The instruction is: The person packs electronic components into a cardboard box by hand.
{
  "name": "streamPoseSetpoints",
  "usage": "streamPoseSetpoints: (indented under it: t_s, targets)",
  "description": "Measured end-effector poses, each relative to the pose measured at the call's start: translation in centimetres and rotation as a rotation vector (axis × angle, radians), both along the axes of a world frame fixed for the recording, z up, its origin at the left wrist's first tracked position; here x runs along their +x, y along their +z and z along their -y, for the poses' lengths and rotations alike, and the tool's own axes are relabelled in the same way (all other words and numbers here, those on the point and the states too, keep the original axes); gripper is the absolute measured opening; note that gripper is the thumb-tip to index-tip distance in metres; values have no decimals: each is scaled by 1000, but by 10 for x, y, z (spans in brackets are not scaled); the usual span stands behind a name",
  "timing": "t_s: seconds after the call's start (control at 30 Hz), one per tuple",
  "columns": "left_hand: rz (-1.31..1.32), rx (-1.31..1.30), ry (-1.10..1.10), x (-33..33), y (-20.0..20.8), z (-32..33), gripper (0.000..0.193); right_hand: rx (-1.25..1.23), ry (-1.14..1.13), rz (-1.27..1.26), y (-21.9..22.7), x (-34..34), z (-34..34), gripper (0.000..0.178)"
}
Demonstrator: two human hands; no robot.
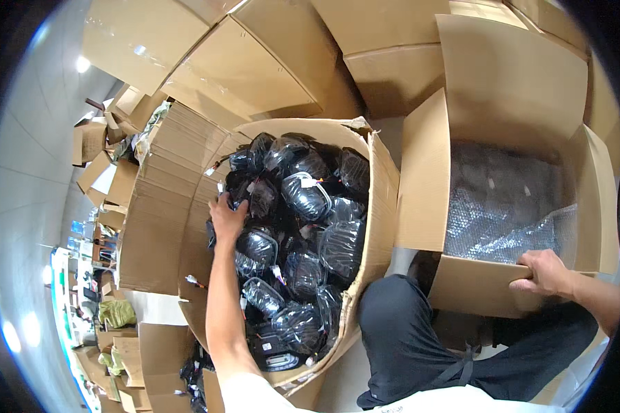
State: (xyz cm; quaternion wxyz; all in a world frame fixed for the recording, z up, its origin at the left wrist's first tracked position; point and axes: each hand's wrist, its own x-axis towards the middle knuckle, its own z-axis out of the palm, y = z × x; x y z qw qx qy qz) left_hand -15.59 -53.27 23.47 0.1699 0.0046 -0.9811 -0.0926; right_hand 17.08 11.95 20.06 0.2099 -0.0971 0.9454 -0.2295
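My left hand (229, 217) reaches into the left side of a large open carton (382, 199). Its fingers and thumb close about a black part (260, 195) in a clear plastic bag; the fingertips are partly hidden. Several more bagged black parts (303, 272) fill this carton, some with white plugs and short wires showing. To the right, my right hand (548, 273) grips the near flap (477, 279) of a second open carton (420, 199), thumb and fingers on its edge. Clear bubble wrap (503, 230) lies inside that carton over dark contents.
Tall closed cartons (255, 62) stand behind both open ones. My bent knees (399, 330) are close to the near side of the right carton. At far left are cut cardboard pieces (93, 141) and a green sack (117, 313). More bagged black parts (196, 378) sit at lower left.
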Motion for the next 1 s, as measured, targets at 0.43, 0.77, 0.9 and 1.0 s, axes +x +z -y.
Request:
streamPoseSetpoints:
  t_s: [0.43,0.77,0.9,1.0]
  targets:
    - [129,-145,-239,-85,-17,24,64,86,15,-55,-14,-2,-5,50]
    - [-171,-190,-183,-36,-11,20,34,90,-10,-122,-15,-1,0,49]
    - [-423,134,-154,-2,39,19,36,76,-5,-143,-16,2,-2,53]
    - [-415,602,-198,30,94,12,26,109,-9,-153,-14,6,-3,55]
